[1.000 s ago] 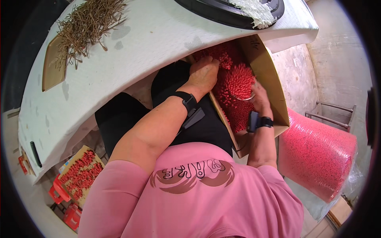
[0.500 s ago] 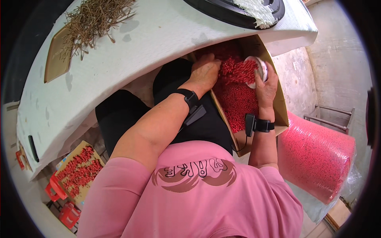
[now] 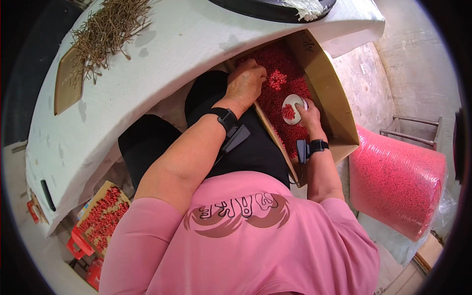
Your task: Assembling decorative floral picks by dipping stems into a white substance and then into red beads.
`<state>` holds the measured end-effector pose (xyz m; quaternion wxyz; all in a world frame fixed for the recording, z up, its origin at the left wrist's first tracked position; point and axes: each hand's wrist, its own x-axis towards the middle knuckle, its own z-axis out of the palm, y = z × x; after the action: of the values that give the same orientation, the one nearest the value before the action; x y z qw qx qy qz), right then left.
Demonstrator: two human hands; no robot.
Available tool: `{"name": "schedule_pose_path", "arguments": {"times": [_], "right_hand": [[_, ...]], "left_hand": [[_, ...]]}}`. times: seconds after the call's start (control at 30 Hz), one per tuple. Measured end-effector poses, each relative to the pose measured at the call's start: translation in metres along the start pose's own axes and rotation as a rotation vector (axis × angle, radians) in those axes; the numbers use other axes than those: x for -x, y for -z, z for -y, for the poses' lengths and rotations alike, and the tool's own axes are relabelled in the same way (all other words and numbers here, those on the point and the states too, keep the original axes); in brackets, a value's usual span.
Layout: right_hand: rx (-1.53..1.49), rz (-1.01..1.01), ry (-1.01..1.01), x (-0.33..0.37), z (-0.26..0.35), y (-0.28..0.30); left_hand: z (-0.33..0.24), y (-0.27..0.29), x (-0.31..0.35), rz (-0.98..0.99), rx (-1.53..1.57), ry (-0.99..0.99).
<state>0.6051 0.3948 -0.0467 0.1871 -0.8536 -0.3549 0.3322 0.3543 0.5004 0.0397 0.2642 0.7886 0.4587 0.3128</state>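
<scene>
Both hands are working inside the cardboard box (image 3: 339, 98). Right hand (image 3: 310, 114) is gripping a small white bowl (image 3: 291, 104), part-filled, just ahead of its fingers. Left hand (image 3: 247, 82), loosely curled, is resting beside red pellets (image 3: 278, 78) lying farther right.

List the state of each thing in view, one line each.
Cardboard box: open, filled with small red pieces.
White bowl: tilted, partly filled with red pieces, held by right hand.
Left hand: resting on the red pieces.
Pink sack: full, closed, beside the box.
</scene>
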Motion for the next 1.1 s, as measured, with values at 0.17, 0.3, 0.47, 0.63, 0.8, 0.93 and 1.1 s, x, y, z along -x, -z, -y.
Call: {"name": "schedule_pose_path", "arguments": {"times": [0.17, 0.3, 0.47, 0.63, 0.8, 0.93, 1.1], "right_hand": [[0.583, -0.207, 0.194, -0.033, -0.064, -0.046], [-0.030, 0.315, -0.265, -0.009, -0.053, -0.048], [-0.492, 0.563, -0.310, -0.028, -0.057, -0.002], [-0.752, 0.468, -0.005, 0.006, 0.033, 0.061], [-0.818, 0.130, 0.473, 0.033, 0.116, 0.067], [-0.785, 0.040, 0.399, 0.033, 0.106, 0.049], [-0.290, 0.181, 0.307, 0.009, 0.035, 0.034]], "left_hand": [[0.000, 0.000, 0.003, 0.007, -0.018, 0.007], [0.001, -0.003, 0.004, 0.075, -0.055, 0.011], [0.007, -0.017, 0.005, 0.008, -0.135, -0.076], [0.013, -0.011, -0.002, 0.050, -0.218, -0.075], [0.001, -0.004, -0.007, 0.220, -0.175, 0.045], [0.001, -0.006, 0.002, 0.123, -0.098, 0.065], [-0.002, -0.007, 0.004, -0.061, -0.014, -0.024]]}}
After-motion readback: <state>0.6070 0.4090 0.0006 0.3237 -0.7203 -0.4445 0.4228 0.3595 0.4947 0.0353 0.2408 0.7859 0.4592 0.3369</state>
